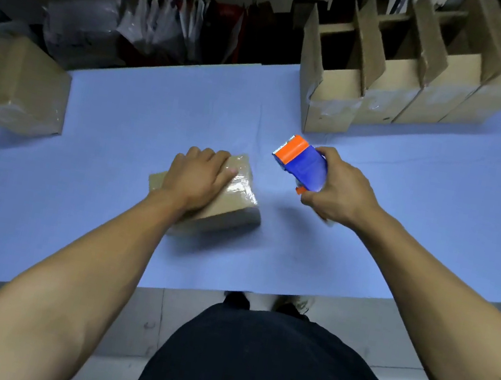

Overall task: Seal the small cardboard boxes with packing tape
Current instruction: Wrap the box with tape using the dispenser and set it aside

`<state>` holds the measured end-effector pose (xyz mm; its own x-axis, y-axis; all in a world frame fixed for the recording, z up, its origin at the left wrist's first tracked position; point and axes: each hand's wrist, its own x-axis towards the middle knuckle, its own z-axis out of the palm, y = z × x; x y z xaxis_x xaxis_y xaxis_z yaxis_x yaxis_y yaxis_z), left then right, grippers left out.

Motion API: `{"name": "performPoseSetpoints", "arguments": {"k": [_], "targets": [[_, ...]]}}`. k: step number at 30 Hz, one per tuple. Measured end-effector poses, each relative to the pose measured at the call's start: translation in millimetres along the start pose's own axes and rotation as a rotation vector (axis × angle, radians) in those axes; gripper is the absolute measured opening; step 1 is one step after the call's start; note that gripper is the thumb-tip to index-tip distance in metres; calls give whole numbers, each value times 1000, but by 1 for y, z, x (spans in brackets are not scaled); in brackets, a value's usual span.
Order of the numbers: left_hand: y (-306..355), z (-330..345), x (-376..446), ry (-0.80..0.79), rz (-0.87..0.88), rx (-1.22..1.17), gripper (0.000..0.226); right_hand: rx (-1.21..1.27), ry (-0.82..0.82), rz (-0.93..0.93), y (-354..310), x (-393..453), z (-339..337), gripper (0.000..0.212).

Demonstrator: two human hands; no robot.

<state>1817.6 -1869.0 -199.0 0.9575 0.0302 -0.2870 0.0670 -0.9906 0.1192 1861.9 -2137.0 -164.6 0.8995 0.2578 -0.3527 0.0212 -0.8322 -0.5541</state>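
Table (121,121): big flat top w/ smooth pale-blue cover, matte. Far right on it, a row of open cardboard boxes (391,90), flaps standing up, corrugated, clear tape on the fronts. Far left edge, a closed taped carton (21,85), glossy film over kraft.

Small cardboard box (223,208) sits mid-table, just left of centre; long axis runs near-left to far-right. Shiny clear tape already wrinkled over its far end.

Left hand (202,175) lies flat on the box top, fingers (214,159) straight, pressing it down, not gripping.

Right hand (338,191) is just right of the box, apart from it, fingers curled round the handle of a blue/orange plastic tape dispenser (303,165). Dispenser's orange nose points far-left, so prob. next pass comes in from the box's right side.
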Motion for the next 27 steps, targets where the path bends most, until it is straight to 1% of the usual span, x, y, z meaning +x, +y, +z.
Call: {"name": "performPoseSetpoints", "arguments": {"k": [3,7,9,12,14,15,16,17,18,19,20,21,22,27], "targets": [[21,8,-8,23,-208,-108,51,84,61,-14,-6,-3,-9,56],[51,19,-20,81,-401,-248,52,-7,30,-98,-14,-6,-26,61],[60,19,-24,73,-473,-325,53,-27,8,-133,-20,-6,-34,64],[64,12,-23,59,-501,-426,53,29,-29,-191,-34,-4,-37,62],[62,0,-16,160,-479,-556,45,55,-37,-237,-42,-4,-36,62],[61,-11,-12,230,-475,-663,36,65,-36,-262,-44,-4,-36,63],[59,-23,-7,272,-496,-827,28,74,-37,-286,-46,-4,-36,63],[59,-38,-3,250,-529,-1032,30,83,-39,-307,-47,-4,-36,63],[59,-52,1,155,-569,-1227,40,92,-37,-323,-48,-4,-36,61],[58,-65,3,26,-584,-1368,49,100,-33,-334,-47,-3,-36,59],[56,-74,4,-80,-573,-1440,54,105,-27,-340,-47,-2,-36,56],[53,-79,6,-138,-553,-1455,55,108,-21,-343,-47,-1,-37,55],[48,-81,9,-152,-537,-1445,50,112,-15,-344,-47,-2,-38,56],[35,-89,11,-165,-402,-1474,19,128,-5,-341,-52,-3,-39,64]]}}
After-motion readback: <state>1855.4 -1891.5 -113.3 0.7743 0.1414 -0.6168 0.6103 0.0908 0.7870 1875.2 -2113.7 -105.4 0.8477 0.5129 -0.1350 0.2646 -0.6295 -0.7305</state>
